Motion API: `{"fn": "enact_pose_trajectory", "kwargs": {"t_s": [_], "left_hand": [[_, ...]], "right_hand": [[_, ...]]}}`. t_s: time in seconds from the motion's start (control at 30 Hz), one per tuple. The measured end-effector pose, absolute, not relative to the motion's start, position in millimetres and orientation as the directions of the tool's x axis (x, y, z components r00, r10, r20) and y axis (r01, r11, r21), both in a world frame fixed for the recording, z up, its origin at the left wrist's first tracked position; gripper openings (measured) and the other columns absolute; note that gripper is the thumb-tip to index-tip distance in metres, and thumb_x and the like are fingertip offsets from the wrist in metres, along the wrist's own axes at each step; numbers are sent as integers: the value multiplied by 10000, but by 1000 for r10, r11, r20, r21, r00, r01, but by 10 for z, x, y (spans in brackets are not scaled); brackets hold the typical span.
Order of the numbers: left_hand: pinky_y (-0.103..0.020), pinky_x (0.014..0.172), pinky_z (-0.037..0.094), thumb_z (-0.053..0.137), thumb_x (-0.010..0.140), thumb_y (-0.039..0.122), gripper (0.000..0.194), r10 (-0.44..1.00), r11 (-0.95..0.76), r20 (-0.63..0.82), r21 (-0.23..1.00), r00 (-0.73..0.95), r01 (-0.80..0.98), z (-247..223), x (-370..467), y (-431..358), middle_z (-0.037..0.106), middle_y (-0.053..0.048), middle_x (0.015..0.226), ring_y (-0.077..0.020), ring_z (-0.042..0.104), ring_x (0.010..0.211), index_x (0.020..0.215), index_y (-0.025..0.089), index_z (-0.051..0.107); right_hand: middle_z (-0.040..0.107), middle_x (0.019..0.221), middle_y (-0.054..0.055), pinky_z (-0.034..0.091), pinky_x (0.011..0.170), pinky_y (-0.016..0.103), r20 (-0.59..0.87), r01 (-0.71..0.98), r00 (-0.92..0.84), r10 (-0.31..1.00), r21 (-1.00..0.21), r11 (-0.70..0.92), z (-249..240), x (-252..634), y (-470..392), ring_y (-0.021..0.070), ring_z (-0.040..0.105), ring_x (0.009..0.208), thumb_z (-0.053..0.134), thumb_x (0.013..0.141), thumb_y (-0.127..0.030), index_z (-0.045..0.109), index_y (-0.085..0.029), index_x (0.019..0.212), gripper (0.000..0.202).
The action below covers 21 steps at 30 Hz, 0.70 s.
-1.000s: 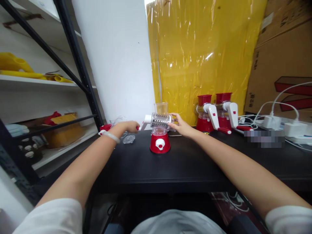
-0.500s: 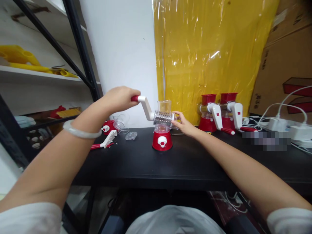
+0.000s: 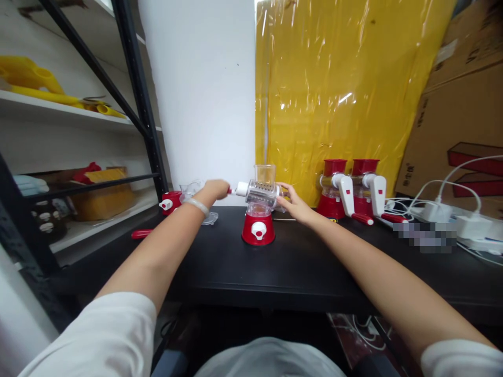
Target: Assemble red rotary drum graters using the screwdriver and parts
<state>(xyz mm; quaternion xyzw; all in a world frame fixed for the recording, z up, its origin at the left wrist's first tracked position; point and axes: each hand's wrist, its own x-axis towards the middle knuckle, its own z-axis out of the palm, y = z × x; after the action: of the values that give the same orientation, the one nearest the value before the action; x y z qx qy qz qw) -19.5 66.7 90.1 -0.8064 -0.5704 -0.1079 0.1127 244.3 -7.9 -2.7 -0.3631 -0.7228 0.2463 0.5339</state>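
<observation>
A rotary drum grater [image 3: 258, 230] with a red base and a clear body stands upright on the black table. Its metal drum [image 3: 262, 193] lies sideways inside the clear housing. My left hand [image 3: 216, 189] is closed around the red grip of the crank handle [image 3: 231, 191] on the grater's left side; the fingers mostly hide the grip. At the opposite end, my right hand [image 3: 295, 203] holds the housing, thumb in front and fingers behind. A clear hopper [image 3: 264, 172] rises from the top of the housing.
Two assembled graters [image 3: 333, 201] stand at the right, near white cables and plugs [image 3: 436, 209]. Behind my left arm are another red base [image 3: 171, 203], a clear round part [image 3: 211, 218] and a red handle [image 3: 141, 234]. A metal-framed shelf [image 3: 145, 120] borders the left.
My left hand has swung the crank from above the drum down to about drum level. My right hand keeps its hold on the housing. The camera view has shifted slightly.
</observation>
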Motion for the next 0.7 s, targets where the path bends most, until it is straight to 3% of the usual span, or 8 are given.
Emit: {"fn": "enact_pose_trajectory", "kwargs": {"t_s": [0.07, 0.13, 0.23, 0.37, 0.47, 0.57, 0.63, 0.7], "left_hand": [[-328, 689, 479, 828, 468, 207, 269, 917, -377, 150, 18, 370, 926, 752, -270, 627, 673, -63, 669, -267, 646, 746, 691, 159, 686], [-318, 668, 497, 857, 385, 212, 372, 831, -532, -20, 265, 556, 804, 688, -347, 553, 681, -40, 663, -250, 651, 719, 715, 169, 692], [-318, 767, 508, 837, 494, 267, 515, 587, -643, 76, 650, 806, 406, 700, -385, 429, 708, -70, 890, -230, 651, 872, 973, 172, 675], [-300, 748, 517, 831, 565, 273, 680, 653, -663, 415, 718, 634, 213, 699, -255, 326, 659, -90, 1008, -175, 629, 850, 1172, 155, 547], [-286, 638, 532, 844, 557, 289, 684, 731, -599, 439, 779, 522, 185, 649, -206, 314, 635, -62, 921, -146, 612, 750, 1143, 144, 522], [-278, 595, 541, 854, 539, 296, 652, 771, -567, 439, 803, 462, 182, 634, -317, 316, 617, -36, 859, -141, 608, 720, 1089, 141, 540], [-285, 601, 548, 856, 532, 304, 657, 794, -551, 437, 811, 422, 196, 646, -439, 308, 615, -31, 859, -147, 613, 730, 1087, 145, 544], [-291, 622, 555, 857, 528, 313, 671, 808, -543, 438, 813, 395, 211, 656, -544, 294, 621, -33, 884, -151, 619, 753, 1099, 153, 543]], "right_hand": [[564, 1037, 67, 503, 626, 302, 579, 271, -157, 800, -753, 599, 11, 2435, -95, 140, 568, 721, 572, 820, -530, 337, -250, 1345, 640], [572, 995, 53, 504, 620, 299, 574, 280, -140, 807, -759, 588, 51, 2411, -105, 135, 564, 698, 595, 802, -530, 362, -242, 1316, 634], [570, 963, 41, 513, 656, 306, 569, 269, -137, 811, -767, 583, 105, 2355, -106, 134, 575, 707, 635, 774, -515, 389, -229, 1281, 632], [562, 984, 32, 525, 689, 311, 518, 224, -169, 838, -808, 545, 214, 2305, -97, 131, 592, 731, 668, 757, -488, 391, -255, 1263, 622], [590, 1006, 34, 529, 679, 313, 406, 215, -260, 876, -860, 463, 380, 2314, -43, 132, 610, 724, 629, 794, -508, 396, -282, 1252, 561], [628, 1054, 82, 527, 704, 332, 316, 291, -300, 900, -868, 402, 536, 2298, 132, 159, 640, 793, 340, 923, -577, 446, -248, 1237, 467], [628, 1105, 102, 511, 752, 323, 376, 528, -173, 910, -745, 408, 556, 2231, 308, 161, 638, 876, 175, 974, -512, 466, -214, 1246, 497], [621, 1131, 114, 468, 850, 348, 463, 766, -64, 884, -545, 341, 488, 2118, 486, 180, 599, 985, 243, 986, -421, 535, -184, 1189, 427]]}}
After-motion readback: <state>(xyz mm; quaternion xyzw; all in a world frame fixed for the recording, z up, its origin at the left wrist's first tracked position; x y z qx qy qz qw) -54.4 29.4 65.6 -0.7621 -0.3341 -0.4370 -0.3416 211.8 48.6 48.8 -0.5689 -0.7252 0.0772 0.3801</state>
